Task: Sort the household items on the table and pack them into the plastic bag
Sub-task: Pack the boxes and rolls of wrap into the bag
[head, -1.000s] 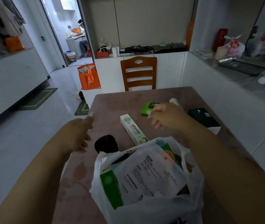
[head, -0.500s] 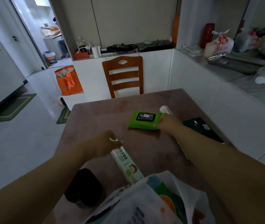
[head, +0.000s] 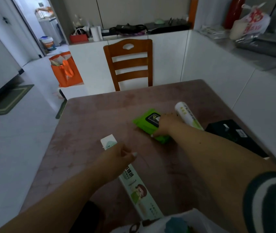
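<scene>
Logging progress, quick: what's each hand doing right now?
Left hand: closed around the long white box.
Right hand: gripping the green wipes pack, which lies on the table.

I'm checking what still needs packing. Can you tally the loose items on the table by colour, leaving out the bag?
Green: 1, the wipes pack
White with green print: 2, the long box and the tube
Black: 2, the flat box and the dark object at the near edge
Total: 5
</scene>
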